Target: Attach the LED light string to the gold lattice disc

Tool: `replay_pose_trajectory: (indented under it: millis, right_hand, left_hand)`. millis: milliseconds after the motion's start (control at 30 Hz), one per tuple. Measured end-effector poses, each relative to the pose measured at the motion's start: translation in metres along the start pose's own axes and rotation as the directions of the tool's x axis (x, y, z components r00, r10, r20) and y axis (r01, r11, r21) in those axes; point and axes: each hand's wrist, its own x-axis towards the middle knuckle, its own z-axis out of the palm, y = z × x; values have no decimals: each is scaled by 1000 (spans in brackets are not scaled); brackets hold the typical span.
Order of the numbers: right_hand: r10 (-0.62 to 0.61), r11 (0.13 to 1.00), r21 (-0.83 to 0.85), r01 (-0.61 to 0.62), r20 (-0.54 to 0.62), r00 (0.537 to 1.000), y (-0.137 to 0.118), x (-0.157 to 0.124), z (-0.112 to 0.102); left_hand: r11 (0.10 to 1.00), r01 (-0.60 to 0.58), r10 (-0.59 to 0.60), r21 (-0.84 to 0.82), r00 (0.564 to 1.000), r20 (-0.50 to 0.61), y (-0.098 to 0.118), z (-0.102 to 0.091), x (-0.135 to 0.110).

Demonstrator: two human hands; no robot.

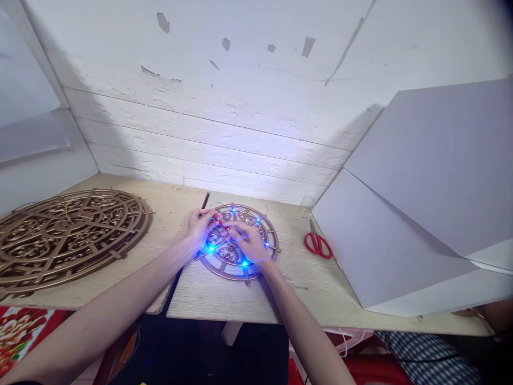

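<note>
A round gold fretwork disc [256, 219] lies flat on the pale wooden table [224, 299], strung with small glowing blue lights [211, 249]. My left hand [199, 225] rests on the disc's left part with its fingers curled toward the middle. My right hand [249, 241] lies over the disc's centre, fingers bent and pinched close to the left fingertips. Something small and reddish [219, 218] shows between the fingertips; I cannot make out what it is.
A stack of larger gold fretwork discs [68, 230] lies at the table's left. Red-handled scissors [317, 244] lie right of the small disc. A white folded board [420, 214] leans at the right. A white brick-pattern wall [240, 107] stands behind.
</note>
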Motion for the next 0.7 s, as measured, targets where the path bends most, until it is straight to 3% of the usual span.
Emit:
replay_pose_trajectory:
  millis: [200, 367, 700]
  right_hand:
    - [-39, 998, -42, 38, -11, 999, 7, 0, -2]
    - [-3, 992, 123, 0, 27, 1000, 5, -3, 1]
    - [-49, 990, 130, 46, 17, 999, -1, -4, 3]
  left_hand:
    - [1000, -7, 7, 0, 1000, 30, -1, -1, 0]
    - [1000, 6, -7, 5, 996, 92, 1, -2, -1]
    - [996, 87, -91, 34, 983, 156, 7, 1, -3]
